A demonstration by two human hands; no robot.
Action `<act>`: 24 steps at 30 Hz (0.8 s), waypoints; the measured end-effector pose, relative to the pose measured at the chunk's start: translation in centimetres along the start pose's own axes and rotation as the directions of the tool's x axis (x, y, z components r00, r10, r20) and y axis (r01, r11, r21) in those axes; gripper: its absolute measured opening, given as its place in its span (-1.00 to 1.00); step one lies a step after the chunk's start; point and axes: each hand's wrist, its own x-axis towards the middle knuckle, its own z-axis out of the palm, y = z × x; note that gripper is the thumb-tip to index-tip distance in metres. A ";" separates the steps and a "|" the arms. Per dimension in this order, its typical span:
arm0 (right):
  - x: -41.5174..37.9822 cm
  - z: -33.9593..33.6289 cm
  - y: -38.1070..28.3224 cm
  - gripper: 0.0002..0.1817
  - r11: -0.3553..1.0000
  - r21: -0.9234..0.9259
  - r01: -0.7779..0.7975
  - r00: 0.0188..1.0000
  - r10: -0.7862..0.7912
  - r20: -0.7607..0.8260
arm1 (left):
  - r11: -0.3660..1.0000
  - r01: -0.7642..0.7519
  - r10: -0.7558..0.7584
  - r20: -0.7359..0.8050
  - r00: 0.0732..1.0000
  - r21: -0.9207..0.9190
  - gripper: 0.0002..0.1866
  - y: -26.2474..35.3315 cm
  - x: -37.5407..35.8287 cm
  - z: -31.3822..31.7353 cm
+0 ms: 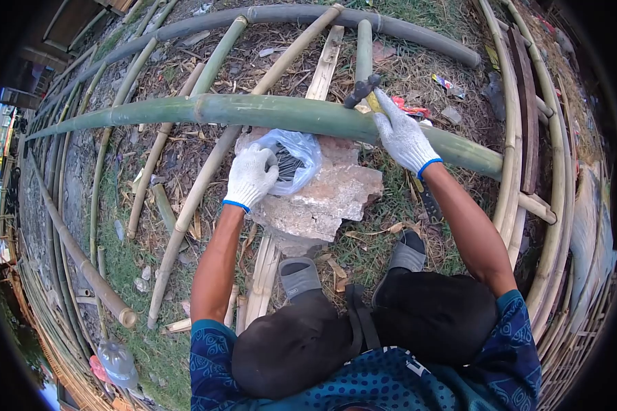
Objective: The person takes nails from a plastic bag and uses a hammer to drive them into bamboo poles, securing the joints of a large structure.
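A clear plastic bag [307, 152] of dark nails [287, 164] sits on a broken concrete slab [336, 192]. At the bag's left rim is my left hand [251, 177], in a white knitted glove with a blue cuff. Its fingers are curled in, and what they pinch is hidden. My right hand [406, 140], gloved the same way, grips a hammer [362, 91] by its yellow handle. The dark hammer head lies over the top edge of a thick green bamboo pole [274, 111], which runs crosswise in front of me. My right hand rests against this pole.
Thinner bamboo poles [206, 175] cross under the green one, joining a second long pole [206, 24] farther off. More bamboo rails [552, 171] stand at the right. A wooden slat [262, 277] runs beneath the slab. A plastic bottle [118, 363] lies at lower left.
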 end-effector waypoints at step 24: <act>-4.7 -4.9 -1.7 -0.52 0.976 0.164 -0.141 0.960 0.175 -0.216 | 0.645 0.010 0.109 0.105 0.988 -0.764 -0.80 14.6 13.0 -0.9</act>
